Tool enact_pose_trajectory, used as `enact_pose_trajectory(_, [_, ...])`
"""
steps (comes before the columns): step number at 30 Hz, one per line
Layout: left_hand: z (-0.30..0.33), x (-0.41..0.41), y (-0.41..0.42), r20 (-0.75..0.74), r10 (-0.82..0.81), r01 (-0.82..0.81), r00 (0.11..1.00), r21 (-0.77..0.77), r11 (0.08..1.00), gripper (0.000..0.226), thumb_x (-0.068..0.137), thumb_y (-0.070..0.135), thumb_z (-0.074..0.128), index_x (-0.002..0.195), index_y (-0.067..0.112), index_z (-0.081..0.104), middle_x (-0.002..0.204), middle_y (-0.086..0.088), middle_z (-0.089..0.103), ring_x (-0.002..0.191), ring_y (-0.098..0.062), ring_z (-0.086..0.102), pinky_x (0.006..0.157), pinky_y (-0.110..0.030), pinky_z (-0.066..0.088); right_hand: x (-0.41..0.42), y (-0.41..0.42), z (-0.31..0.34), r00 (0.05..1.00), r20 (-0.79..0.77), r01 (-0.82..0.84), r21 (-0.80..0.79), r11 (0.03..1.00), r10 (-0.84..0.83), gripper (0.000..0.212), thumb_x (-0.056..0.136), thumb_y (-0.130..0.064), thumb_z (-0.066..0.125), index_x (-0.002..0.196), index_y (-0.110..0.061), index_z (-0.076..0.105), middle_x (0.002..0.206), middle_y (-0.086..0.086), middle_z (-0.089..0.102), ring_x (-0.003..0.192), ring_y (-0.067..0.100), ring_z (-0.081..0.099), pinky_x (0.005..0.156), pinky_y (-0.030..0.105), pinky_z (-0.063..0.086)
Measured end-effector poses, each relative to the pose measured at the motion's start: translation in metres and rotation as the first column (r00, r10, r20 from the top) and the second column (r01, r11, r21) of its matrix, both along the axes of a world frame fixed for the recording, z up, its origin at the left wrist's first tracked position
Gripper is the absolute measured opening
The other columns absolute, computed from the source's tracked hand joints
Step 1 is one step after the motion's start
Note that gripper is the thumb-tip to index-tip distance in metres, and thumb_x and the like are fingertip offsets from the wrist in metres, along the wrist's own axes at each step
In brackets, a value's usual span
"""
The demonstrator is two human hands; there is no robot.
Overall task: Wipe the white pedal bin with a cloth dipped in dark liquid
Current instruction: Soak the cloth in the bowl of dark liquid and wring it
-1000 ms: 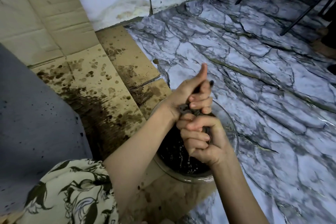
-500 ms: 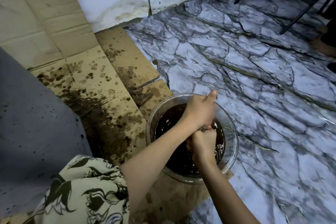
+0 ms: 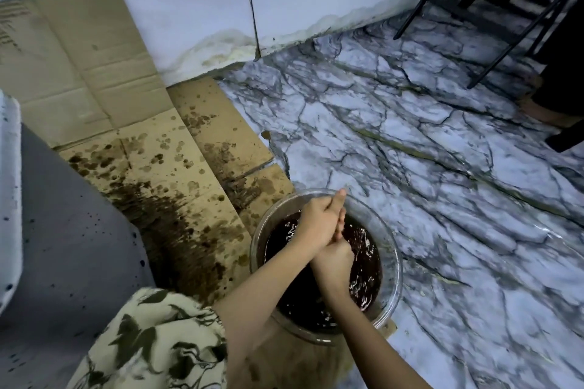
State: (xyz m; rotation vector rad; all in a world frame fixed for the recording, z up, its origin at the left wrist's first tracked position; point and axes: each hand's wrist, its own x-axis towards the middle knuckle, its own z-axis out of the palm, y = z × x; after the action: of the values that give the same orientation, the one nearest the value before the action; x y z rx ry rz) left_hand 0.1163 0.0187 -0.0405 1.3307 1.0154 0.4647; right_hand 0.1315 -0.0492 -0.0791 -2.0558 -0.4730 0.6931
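bin (image 3: 63, 230) waits beside me | left hand (image 3: 319, 224), right hand (image 3: 333, 265) clenched over bowl (image 3: 392, 287), cloth hidden, can't tell | lifting fast could drip on floor (image 3: 426, 167)

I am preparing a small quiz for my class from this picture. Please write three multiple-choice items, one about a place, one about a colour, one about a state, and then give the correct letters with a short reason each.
1. Where are both hands?
A. over the clear bowl
B. on the wall
C. on the black stand

2. What colour is the liquid in the bowl?
A. white
B. dark brown
C. green

3. In what state is the cardboard on the floor?
A. clean and dry
B. folded into a box
C. stained with dark splashes

Answers:
1 A: the left hand and the right hand meet above the clear bowl.
2 B: the liquid looks dark brown, almost black.
3 C: the cardboard lies flat and bears many dark spots.
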Motion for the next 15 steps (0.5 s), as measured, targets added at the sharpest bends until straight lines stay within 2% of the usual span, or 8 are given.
enact_pose_trajectory(2, [0.020,-0.009,0.015,-0.067,-0.133,0.135,0.989,0.022,0.991,0.031,0.095,0.043,0.049,0.094,0.012,0.056,0.083,-0.004,0.065,0.077,-0.018,0.062,0.081,-0.039,0.053,0.012,0.002,0.015,0.998,0.012,-0.060,-0.025,0.998,0.061,0.021,0.076,-0.014,0.068,0.097,-0.008,0.065,0.086,0.015,0.071,0.081,0.032,0.065,0.067,0.031,0.046])
enact_pose_trajectory(3, [0.034,-0.016,0.024,-0.141,-0.220,0.224,0.965,0.019,0.974,0.034,0.094,0.045,0.050,0.110,0.015,0.052,0.099,-0.002,0.063,0.092,-0.018,0.060,0.082,-0.036,0.052,0.017,0.003,0.025,0.995,-0.022,-0.096,-0.028,0.995,0.095,0.027,0.072,-0.013,0.072,0.098,-0.009,0.065,0.084,0.013,0.070,0.079,0.029,0.065,0.071,0.033,0.047])
enact_pose_trajectory(4, [0.049,-0.022,0.032,-0.222,-0.317,0.324,0.922,-0.002,0.946,0.040,0.093,0.047,0.051,0.121,0.018,0.046,0.108,0.002,0.057,0.101,-0.017,0.058,0.073,-0.029,0.052,0.021,0.003,0.036,0.989,-0.072,-0.134,-0.010,0.991,0.133,0.032,0.069,-0.012,0.076,0.100,-0.009,0.065,0.084,0.012,0.069,0.078,0.027,0.064,0.074,0.036,0.049])
enact_pose_trajectory(6, [0.084,-0.034,0.038,-0.366,-0.456,0.488,0.812,-0.004,0.873,0.046,0.092,0.043,0.055,0.130,0.022,0.038,0.107,0.003,0.050,0.095,-0.016,0.058,0.057,-0.021,0.050,0.024,0.002,0.059,0.969,-0.160,-0.185,0.046,0.982,0.190,0.037,0.066,-0.013,0.080,0.100,-0.012,0.067,0.087,0.012,0.071,0.081,0.029,0.066,0.079,0.042,0.052])
enact_pose_trajectory(8, [0.118,-0.044,0.035,-0.458,-0.436,0.535,0.775,0.108,0.838,0.043,0.093,0.033,0.058,0.129,0.017,0.042,0.115,-0.004,0.055,0.091,-0.019,0.060,0.068,-0.027,0.055,0.021,0.000,0.083,0.947,-0.211,-0.220,0.118,0.968,0.241,0.033,0.067,-0.014,0.083,0.097,-0.012,0.069,0.090,0.012,0.072,0.088,0.032,0.068,0.083,0.045,0.053])
enact_pose_trajectory(10, [0.154,-0.056,0.026,-0.497,-0.363,0.527,0.788,0.240,0.815,0.035,0.091,0.024,0.062,0.121,0.013,0.050,0.124,-0.011,0.055,0.105,-0.028,0.059,0.088,-0.041,0.053,0.014,-0.004,0.108,0.938,-0.125,-0.309,0.121,0.943,0.323,0.031,0.070,-0.023,0.082,0.096,-0.011,0.070,0.091,0.015,0.072,0.091,0.032,0.067,0.083,0.045,0.053])
enact_pose_trajectory(13, [0.209,-0.082,0.004,-0.503,-0.254,0.487,0.826,0.411,0.771,0.028,0.090,0.017,0.064,0.115,0.010,0.053,0.123,-0.013,0.053,0.110,-0.033,0.056,0.092,-0.047,0.049,-0.003,-0.014,0.166,0.900,0.162,-0.401,-0.062,0.914,0.405,0.046,0.070,-0.048,0.076,0.103,-0.019,0.064,0.096,0.009,0.068,0.094,0.028,0.064,0.077,0.038,0.050])
enact_pose_trajectory(15, [0.249,-0.107,-0.012,-0.482,-0.127,0.411,0.867,0.550,0.727,0.030,0.089,0.016,0.065,0.115,0.007,0.055,0.119,-0.013,0.056,0.107,-0.031,0.058,0.090,-0.042,0.050,-0.019,-0.021,0.210,0.869,0.234,-0.449,0.008,0.893,0.435,0.050,0.073,-0.045,0.076,0.111,-0.017,0.061,0.102,0.009,0.068,0.097,0.029,0.063,0.079,0.041,0.051])
